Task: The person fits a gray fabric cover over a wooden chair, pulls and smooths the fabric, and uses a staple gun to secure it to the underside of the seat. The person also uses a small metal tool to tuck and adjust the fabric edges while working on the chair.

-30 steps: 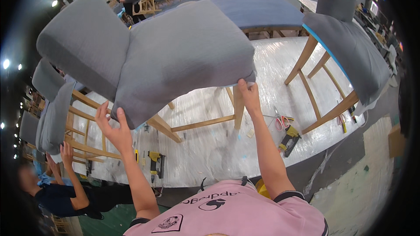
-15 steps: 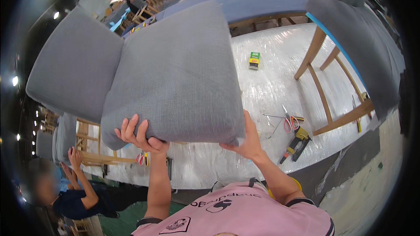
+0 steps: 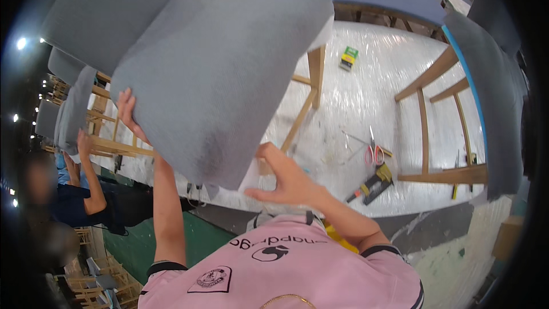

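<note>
**Grey chair held up by its seat**

The chair [image 3: 229, 63], upholstered in grey fabric on a pale wooden frame, was the largest thing in view, tipped up in front of the person and above the plastic-covered surface [image 3: 366, 91]. Its padded seat faced the camera, and one wooden leg ran down behind it toward the surface. It looked bulky, not very heavy: the cushion soft and giving, the cloth likely to grip skin well, the frame stiff. The surest hold seemed to be the seat's firm edges or the legs, not the padding.

The left hand [image 3: 130, 115] lay flat against the chair's left edge, fingers spread, pressing on the fabric rather than closing round it. The right hand [image 3: 286, 180] sat at the chair's lower corner, its grip wide, fingers curled and only touching the edge.

Right of the chair stood another wooden frame [image 3: 426, 131]. Below that lay a stapler [image 3: 372, 183], then red scissors [image 3: 374, 151]. A small green box [image 3: 347, 57] lay beside the chair's leg.
</note>
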Tool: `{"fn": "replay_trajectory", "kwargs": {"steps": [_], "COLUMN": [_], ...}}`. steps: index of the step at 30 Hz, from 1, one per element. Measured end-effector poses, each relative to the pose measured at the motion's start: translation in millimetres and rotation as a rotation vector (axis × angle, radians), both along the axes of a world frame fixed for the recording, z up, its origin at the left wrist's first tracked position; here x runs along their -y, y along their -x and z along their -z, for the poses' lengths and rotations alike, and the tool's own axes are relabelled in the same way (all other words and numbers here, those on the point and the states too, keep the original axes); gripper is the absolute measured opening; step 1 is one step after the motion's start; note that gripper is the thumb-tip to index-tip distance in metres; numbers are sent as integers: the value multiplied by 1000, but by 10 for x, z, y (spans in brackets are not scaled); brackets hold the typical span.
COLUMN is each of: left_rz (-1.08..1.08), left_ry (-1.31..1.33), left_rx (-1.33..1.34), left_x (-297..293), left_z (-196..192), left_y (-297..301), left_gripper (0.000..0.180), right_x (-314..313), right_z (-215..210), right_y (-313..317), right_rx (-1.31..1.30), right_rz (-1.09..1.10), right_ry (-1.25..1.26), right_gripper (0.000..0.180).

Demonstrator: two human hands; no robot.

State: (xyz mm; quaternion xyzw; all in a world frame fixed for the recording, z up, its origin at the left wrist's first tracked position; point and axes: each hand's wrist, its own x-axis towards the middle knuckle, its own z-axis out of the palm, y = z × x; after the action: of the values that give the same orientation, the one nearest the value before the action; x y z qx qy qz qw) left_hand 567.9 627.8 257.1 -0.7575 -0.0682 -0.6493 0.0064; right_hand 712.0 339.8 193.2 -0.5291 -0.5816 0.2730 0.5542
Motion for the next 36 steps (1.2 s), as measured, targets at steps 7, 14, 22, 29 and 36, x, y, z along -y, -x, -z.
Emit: {"fn": "replay_trajectory", "kwargs": {"steps": [7,14,22,29,36], "left_rz": [50,349,316,344,655], "left_ry": [260,-110,-165,-225,942], "left_rx": [-49,-344,-405,-482,-483], "left_x": [248,1142,1186,1113,1524], "left_z": [-135,13,-41,-313,101], "left_y": [135,238,330,506,674], "left_gripper": [46,46,38,20,37], "right_x": [333,148,30,127,32], "right_z": [95,-585,-523,-576,-433], "right_y": [-18,296,524,728,860], "right_rx": [-53,488,704,602,-665], "right_rz": [393,550,753,861,555], "right_ry": [-55,-365,-361,-338,103], "right_gripper": [67,55,63,39,46]}}
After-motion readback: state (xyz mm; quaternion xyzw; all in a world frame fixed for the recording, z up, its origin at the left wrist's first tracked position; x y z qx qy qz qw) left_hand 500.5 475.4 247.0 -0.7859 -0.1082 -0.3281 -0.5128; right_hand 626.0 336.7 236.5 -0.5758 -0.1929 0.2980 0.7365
